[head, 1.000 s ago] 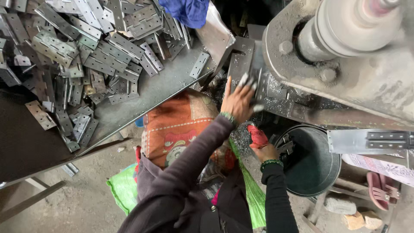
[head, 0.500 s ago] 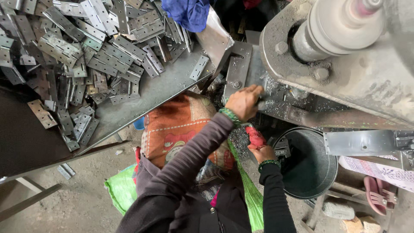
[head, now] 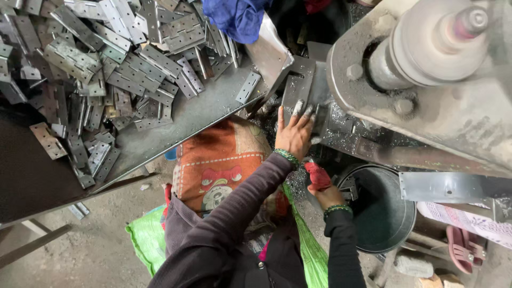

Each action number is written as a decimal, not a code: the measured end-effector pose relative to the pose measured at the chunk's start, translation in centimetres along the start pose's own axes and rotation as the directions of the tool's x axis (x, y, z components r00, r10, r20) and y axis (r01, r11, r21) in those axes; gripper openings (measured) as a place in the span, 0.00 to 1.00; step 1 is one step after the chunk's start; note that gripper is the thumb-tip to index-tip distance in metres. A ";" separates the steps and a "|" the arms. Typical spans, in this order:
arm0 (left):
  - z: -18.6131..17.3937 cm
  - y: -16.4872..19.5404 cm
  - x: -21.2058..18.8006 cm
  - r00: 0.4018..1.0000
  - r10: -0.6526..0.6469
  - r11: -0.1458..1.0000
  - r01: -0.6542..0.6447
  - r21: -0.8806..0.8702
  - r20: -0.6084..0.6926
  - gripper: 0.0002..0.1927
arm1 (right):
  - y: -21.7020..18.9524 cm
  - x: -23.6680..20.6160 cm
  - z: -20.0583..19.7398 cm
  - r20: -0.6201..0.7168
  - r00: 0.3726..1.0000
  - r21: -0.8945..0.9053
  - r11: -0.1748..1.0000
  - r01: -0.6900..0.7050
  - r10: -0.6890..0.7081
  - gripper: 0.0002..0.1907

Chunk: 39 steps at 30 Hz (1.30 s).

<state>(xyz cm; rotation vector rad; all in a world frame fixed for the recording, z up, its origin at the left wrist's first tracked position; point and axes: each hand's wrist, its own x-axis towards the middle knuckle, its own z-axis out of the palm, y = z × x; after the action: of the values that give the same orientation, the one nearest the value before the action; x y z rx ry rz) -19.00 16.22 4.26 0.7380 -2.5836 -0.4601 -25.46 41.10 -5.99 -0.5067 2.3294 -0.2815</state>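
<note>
left arm: stretched forward and up, dark sleeve, green bead bangle at the wrist
left hand [head: 294, 133]: flat, palm down, fingers [head: 298, 108] spread and extended, tips grey with dust
right arm: bent, forearm pointing up, dark sleeve, green bangle at the wrist
right hand [head: 324, 188]: lower than the left, closed in a grip, partly hidden

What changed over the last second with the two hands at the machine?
The left hand, curled half a second ago, has opened again and lies flat, fingers spread on the grey metal plate under the machine. The right hand stayed low by the dark bucket, still closed around the red piece. The hinge pile on the sheet is unchanged.
</note>
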 end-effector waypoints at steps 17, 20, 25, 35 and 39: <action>0.2 0.0 0.5 0.993 -0.075 0.997 0.076 -0.016 0.091 0.34 | -1.5 0.2 1.8 -0.160 0.985 -0.040 0.997 0.064 -0.069 0.30; 0.8 0.0 1.6 0.980 -0.112 0.992 0.119 -0.032 0.164 0.31 | -1.6 0.1 1.8 -0.094 0.995 -0.174 0.985 0.003 -0.020 0.28; 1.1 -0.2 2.6 0.994 -0.075 0.997 0.077 -0.024 0.078 0.31 | -1.6 0.1 1.8 -0.269 0.956 -0.022 0.993 0.114 -0.115 0.26; -0.5 0.0 1.1 0.966 -0.113 0.992 0.122 -0.024 0.235 0.33 | -0.9 0.3 1.8 -0.127 0.988 0.036 0.995 0.096 -0.091 0.27; -0.1 -0.3 2.6 0.989 -0.082 0.996 0.086 -0.023 0.124 0.28 | -0.5 0.4 1.8 -0.037 0.999 -0.113 0.994 0.008 -0.013 0.26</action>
<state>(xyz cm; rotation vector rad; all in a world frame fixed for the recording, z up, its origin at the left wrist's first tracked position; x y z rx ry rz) -20.85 14.48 4.97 0.8359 -2.6610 -0.5833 -24.33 40.38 -7.40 -0.5734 2.3892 -0.1664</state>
